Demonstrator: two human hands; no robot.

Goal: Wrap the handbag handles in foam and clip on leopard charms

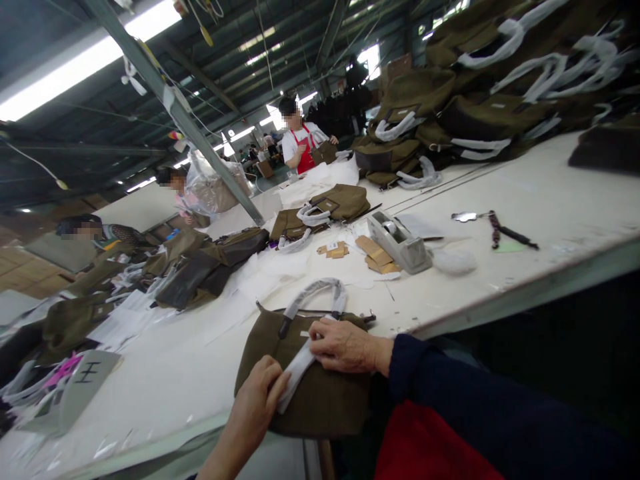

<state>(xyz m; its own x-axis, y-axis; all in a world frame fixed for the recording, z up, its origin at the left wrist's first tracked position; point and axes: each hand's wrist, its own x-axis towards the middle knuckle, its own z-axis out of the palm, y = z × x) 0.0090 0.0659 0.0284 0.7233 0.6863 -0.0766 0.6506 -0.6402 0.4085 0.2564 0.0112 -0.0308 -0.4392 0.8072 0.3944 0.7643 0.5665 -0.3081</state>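
An olive-green handbag (320, 407) lies at the near edge of the table in front of me. Its far handle (320, 285), wrapped in white film, arches up behind my hands. The near handle (296, 375), wrapped the same way, slants across the bag's front. My left hand (257, 400) pinches this handle near its lower end, thumb and fingers closed on it. Higher up, my right hand (343, 345) grips the same handle with curled fingers. Part of the handle is hidden under the right hand.
A grey tape dispenser (400, 243) stands beyond the bag, beside brown cardboard tags (377, 255). Scissors (500, 230) lie to the right. Olive bags are piled at the back right (430, 113) and along the left (195, 267). A slanting post (175, 107) rises behind. Other people work farther back.
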